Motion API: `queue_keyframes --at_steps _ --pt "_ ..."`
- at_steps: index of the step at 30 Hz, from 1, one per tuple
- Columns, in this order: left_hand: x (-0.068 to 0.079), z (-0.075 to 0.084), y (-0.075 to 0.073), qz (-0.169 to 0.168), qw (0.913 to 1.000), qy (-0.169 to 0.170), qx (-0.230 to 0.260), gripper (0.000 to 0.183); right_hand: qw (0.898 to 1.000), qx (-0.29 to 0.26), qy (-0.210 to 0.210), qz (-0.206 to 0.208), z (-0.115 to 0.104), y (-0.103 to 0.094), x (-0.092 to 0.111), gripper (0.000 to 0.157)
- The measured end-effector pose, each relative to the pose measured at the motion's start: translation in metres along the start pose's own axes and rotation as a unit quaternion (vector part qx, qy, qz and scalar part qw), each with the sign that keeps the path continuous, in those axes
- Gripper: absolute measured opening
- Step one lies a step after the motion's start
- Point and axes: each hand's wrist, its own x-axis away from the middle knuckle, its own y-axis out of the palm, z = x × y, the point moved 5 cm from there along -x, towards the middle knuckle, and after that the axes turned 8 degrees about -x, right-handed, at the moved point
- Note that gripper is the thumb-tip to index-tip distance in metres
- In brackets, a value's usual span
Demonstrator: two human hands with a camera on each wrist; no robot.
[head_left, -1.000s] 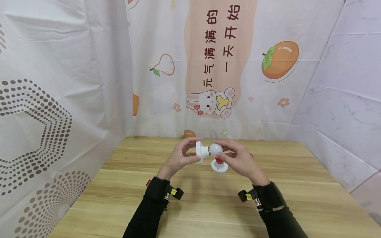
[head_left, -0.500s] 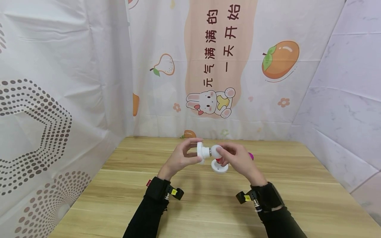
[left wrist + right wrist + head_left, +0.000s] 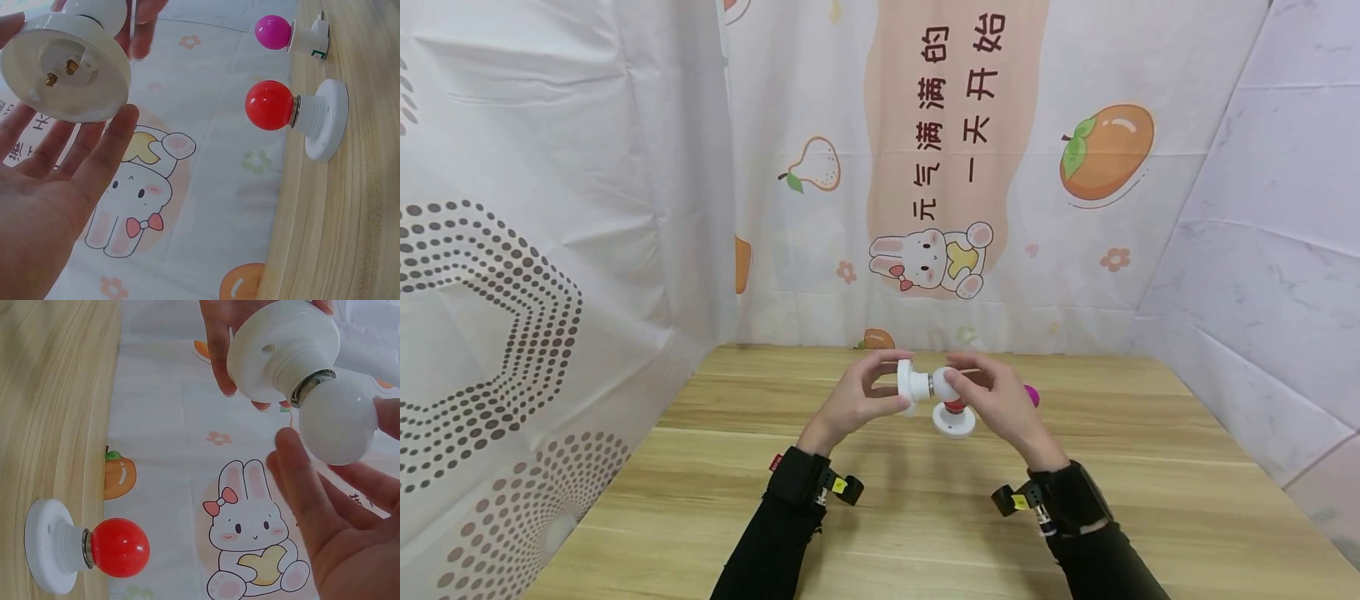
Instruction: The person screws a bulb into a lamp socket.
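Observation:
In the head view, my left hand (image 3: 850,402) grips the round base of a white lamp holder (image 3: 913,385), held sideways above the table. A white light bulb (image 3: 337,422) sits in its socket, with a strip of metal screw cap showing between them. My right hand (image 3: 1009,410) is around this bulb. Its thumb touches one side, and the fingers are spread about the other in the right wrist view. The left wrist view shows the underside of the holder's base (image 3: 37,62), with two brass screws inside.
On the wooden table (image 3: 880,533), a red bulb (image 3: 269,105) stands in a second white holder (image 3: 953,422), just beyond the hands. A magenta bulb (image 3: 273,32) in a white plug-in holder (image 3: 309,37) is farther right. A printed curtain (image 3: 805,250) hangs behind.
The right hand's fingers curled in beneath the bulb half a second ago and now stretch out over it again. That wrist has shifted slightly left. The left hand has barely moved.

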Motion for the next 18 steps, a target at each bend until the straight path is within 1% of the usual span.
queue_keyframes --at_steps 4,6,8,11,15,18 --pt "0.0005 0.0001 0.0001 0.002 1.0000 -0.005 0.001 0.058 0.999 0.003 -0.048 0.017 -0.0046 -0.0005 0.0006 0.030" --pt "0.0006 0.0000 -0.0001 0.003 1.0000 -0.006 0.004 0.059 0.997 0.002 -0.071 0.014 -0.0067 0.0003 0.0012 0.027" --pt "0.0008 0.0001 -0.0006 0.004 0.9999 -0.008 0.006 0.060 0.997 0.002 -0.083 0.005 -0.0079 0.0008 0.0015 0.027" --pt "0.0008 0.0000 -0.0019 0.006 0.9999 -0.007 0.011 0.060 0.996 -0.004 -0.089 -0.021 -0.0084 0.0006 0.0020 0.032" --pt "0.0010 -0.0005 -0.0035 0.010 0.9998 -0.009 0.015 0.060 0.994 -0.028 -0.084 -0.066 -0.0086 -0.0008 0.0025 0.046" --pt "0.0018 0.0000 -0.0042 0.012 0.9998 -0.013 0.014 0.059 0.992 -0.028 -0.086 -0.087 -0.0099 -0.0010 0.0030 0.052"
